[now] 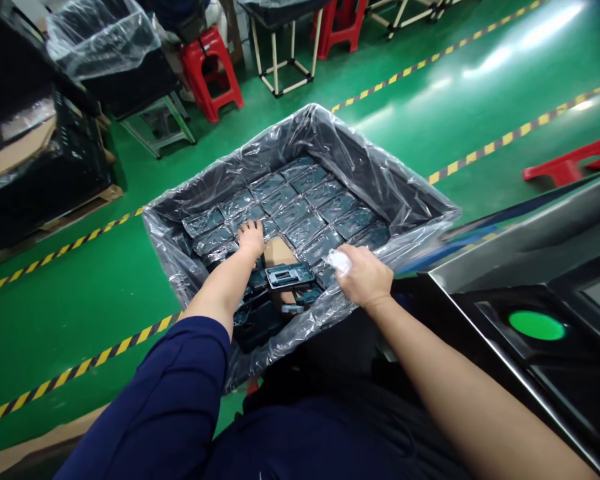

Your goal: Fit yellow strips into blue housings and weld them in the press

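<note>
Left hand (251, 239) is resting on bagged parts (293, 212) inside the lined bin (383, 170), can't tell if gripping; right hand (365, 275) is clutching a white plastic wad (338, 261) by the bin's near-right rim, so keeping pressure light seems best.

red stool (199, 72) | yellow-black floor tape (507, 139) | green oval light (537, 325) | liner-draped black bin (130, 85), upper left
</note>
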`<state>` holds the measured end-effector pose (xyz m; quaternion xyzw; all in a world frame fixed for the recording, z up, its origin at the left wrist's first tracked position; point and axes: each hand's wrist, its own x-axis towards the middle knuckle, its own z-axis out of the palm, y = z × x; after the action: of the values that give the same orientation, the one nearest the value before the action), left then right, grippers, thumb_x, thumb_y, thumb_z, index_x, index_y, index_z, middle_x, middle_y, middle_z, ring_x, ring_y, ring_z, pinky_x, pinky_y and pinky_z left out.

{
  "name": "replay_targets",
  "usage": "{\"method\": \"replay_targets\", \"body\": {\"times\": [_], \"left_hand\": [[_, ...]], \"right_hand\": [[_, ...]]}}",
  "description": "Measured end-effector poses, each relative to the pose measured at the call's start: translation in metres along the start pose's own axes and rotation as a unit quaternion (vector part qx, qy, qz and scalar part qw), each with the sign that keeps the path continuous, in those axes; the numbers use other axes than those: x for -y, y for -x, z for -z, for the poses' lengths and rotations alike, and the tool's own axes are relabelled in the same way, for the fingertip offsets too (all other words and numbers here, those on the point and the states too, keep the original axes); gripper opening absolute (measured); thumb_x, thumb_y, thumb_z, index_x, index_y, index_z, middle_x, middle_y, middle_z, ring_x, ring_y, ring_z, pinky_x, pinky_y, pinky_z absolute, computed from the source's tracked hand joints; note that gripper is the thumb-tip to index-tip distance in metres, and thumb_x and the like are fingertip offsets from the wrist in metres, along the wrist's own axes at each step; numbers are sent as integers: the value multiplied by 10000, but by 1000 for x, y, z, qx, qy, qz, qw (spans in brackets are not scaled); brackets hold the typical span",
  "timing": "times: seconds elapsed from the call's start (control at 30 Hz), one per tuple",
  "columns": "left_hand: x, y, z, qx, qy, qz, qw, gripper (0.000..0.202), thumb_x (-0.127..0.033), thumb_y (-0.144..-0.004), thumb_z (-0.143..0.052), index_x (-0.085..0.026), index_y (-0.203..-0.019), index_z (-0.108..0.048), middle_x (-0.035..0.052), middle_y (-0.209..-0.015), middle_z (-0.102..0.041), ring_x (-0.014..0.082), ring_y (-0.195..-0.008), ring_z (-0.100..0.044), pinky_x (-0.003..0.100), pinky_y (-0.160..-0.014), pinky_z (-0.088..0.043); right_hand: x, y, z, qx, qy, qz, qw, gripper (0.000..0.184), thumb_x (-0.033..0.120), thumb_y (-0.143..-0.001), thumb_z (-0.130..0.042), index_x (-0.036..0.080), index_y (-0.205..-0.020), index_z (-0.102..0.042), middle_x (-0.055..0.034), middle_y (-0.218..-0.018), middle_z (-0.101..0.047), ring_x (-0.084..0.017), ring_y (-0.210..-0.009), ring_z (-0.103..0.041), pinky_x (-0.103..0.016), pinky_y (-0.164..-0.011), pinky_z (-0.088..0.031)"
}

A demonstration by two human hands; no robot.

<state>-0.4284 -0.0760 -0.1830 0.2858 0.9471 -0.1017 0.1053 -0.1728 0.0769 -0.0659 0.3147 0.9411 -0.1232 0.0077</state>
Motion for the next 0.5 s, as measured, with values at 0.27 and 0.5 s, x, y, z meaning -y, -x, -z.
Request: {"method": "replay_targets", "body": {"times": [0.27,0.5], "left_hand": [[-6,3,-1,-33,-21,-107,994,612,-163,-920,-355,-131,-1527,-274,200,-1577,-262,350,-1452,-228,511,-1155,-216],[-22,8,4,-25,-22,-143,989,612,-165,-920,-334,-155,-1530,-277,190,-1583,-262,355,-1416,-286,497,-1113,-282]], "right_hand": [[1,1,1,-6,-11,2,1000,365,305,-788,-609,300,-1153,-625,-29,-1083,-644,-210,-925,-611,-272,-652,-404],[0,1,0,-3,-9,5,1000,371,309,-807,-584,310,-1176,-616,-35,-1056,-642,-217,-907,-614,-279,-638,-402]]}}
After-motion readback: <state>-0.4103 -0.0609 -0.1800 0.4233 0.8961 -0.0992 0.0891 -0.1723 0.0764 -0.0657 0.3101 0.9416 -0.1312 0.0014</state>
